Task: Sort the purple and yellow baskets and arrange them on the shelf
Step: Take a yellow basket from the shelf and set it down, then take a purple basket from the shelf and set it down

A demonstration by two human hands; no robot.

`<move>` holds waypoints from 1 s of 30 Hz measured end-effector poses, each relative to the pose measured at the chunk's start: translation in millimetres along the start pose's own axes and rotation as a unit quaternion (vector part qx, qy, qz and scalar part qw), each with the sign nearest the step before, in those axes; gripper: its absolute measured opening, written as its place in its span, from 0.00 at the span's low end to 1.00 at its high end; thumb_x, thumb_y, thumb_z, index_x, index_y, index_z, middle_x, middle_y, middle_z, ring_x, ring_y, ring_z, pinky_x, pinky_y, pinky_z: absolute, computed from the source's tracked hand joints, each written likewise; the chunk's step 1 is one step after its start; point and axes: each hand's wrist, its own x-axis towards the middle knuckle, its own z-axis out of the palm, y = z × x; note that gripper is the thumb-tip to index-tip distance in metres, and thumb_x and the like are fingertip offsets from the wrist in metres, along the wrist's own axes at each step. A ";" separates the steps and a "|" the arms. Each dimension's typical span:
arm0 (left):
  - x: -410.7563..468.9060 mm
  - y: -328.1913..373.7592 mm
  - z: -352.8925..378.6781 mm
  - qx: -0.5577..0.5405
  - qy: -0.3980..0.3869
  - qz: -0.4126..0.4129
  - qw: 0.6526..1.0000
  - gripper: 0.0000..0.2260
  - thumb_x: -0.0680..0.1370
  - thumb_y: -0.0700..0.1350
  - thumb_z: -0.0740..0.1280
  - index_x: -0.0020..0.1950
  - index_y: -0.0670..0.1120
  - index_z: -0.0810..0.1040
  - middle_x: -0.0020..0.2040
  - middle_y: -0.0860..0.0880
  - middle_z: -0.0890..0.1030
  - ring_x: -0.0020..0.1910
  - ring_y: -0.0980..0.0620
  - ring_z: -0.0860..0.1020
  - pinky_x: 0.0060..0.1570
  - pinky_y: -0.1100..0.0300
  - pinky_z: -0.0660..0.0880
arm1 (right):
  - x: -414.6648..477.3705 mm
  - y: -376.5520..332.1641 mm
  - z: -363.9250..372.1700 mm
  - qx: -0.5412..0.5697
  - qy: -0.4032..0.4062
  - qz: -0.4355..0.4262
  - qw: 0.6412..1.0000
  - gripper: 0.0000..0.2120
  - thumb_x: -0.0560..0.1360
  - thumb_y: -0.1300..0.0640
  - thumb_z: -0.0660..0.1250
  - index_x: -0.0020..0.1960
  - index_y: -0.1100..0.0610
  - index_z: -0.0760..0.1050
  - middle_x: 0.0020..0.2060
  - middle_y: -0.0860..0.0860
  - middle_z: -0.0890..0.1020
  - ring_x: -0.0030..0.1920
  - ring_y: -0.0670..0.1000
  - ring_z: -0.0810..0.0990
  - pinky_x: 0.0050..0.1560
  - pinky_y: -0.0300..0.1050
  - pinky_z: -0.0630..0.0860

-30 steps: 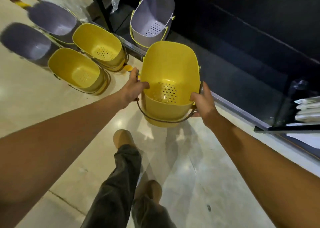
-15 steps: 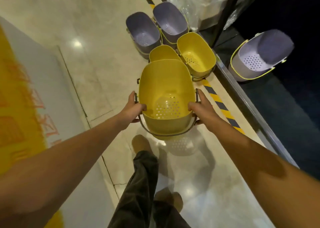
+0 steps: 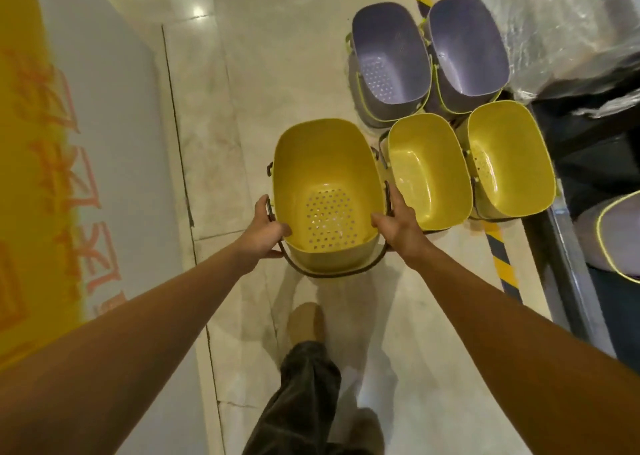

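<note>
I hold a yellow basket (image 3: 323, 181) with a perforated bottom and a dark wire handle above the floor. My left hand (image 3: 265, 228) grips its left rim and my right hand (image 3: 394, 224) grips its right rim. Just to its right, two more yellow baskets (image 3: 427, 169) (image 3: 509, 157) stand on the floor. Behind them are two purple baskets (image 3: 391, 60) (image 3: 465, 44). Another purple basket (image 3: 620, 240) with a yellow rim lies on the dark shelf (image 3: 568, 247) at the right edge.
A yellow-and-black hazard stripe (image 3: 500, 257) runs along the shelf's metal edge. Plastic-wrapped goods (image 3: 561, 22) sit at the top right. A yellow and white floor graphic (image 3: 41, 177) fills the left. My legs and shoes (image 3: 308, 326) are below the held basket.
I have turned away from the shelf and carried the yellow basket left. It now hangs beside the floor baskets, not over the shelf edge. Both hands keep their grip.
</note>
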 end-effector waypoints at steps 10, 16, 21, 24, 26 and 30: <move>145.4 -27.3 35.8 -0.039 0.011 0.054 0.998 0.38 0.77 0.31 0.59 0.78 0.54 0.43 0.75 0.46 0.61 0.63 0.42 0.71 0.57 0.44 0.74 | 138.5 73.4 33.3 -0.059 0.074 -0.037 0.995 0.29 0.71 0.68 0.62 0.70 0.49 0.66 0.57 0.52 0.78 0.55 0.51 0.75 0.50 0.43 0.71; 186.4 -54.0 57.0 -0.034 0.024 0.075 0.996 0.39 0.77 0.29 0.59 0.78 0.51 0.41 0.75 0.48 0.59 0.60 0.48 0.69 0.59 0.44 0.75 | 183.3 112.0 48.3 -0.157 0.101 -0.028 0.982 0.27 0.71 0.66 0.63 0.69 0.53 0.65 0.55 0.56 0.78 0.56 0.57 0.77 0.48 0.46 0.73; 196.4 -62.3 74.3 0.022 0.004 0.107 0.994 0.39 0.78 0.31 0.62 0.77 0.47 0.39 0.74 0.46 0.61 0.59 0.54 0.68 0.51 0.60 0.71 | 189.9 129.4 46.0 -0.184 0.115 0.002 0.976 0.30 0.74 0.63 0.63 0.74 0.56 0.58 0.66 0.58 0.70 0.64 0.60 0.72 0.58 0.51 0.72; 194.4 -61.8 81.9 0.080 -0.011 0.103 0.991 0.37 0.78 0.35 0.64 0.77 0.44 0.41 0.73 0.44 0.64 0.58 0.53 0.69 0.51 0.61 0.70 | 180.5 132.7 41.2 -0.157 0.102 -0.008 0.982 0.31 0.74 0.60 0.64 0.74 0.56 0.57 0.67 0.57 0.69 0.65 0.60 0.71 0.60 0.52 0.71; 187.7 -57.0 81.5 0.131 0.033 0.088 0.987 0.36 0.77 0.39 0.67 0.77 0.44 0.46 0.73 0.45 0.64 0.61 0.50 0.71 0.51 0.56 0.71 | 168.6 131.1 36.8 -0.163 0.082 -0.040 0.982 0.29 0.75 0.58 0.65 0.73 0.56 0.60 0.66 0.57 0.71 0.65 0.59 0.71 0.61 0.52 0.71; 160.0 -39.4 77.4 0.426 0.112 0.144 0.886 0.33 0.75 0.53 0.67 0.76 0.48 0.56 0.77 0.45 0.58 0.74 0.41 0.60 0.64 0.45 0.67 | 140.4 112.6 18.6 -0.364 0.087 -0.097 0.922 0.21 0.75 0.50 0.63 0.65 0.58 0.69 0.57 0.57 0.76 0.58 0.60 0.74 0.53 0.53 0.73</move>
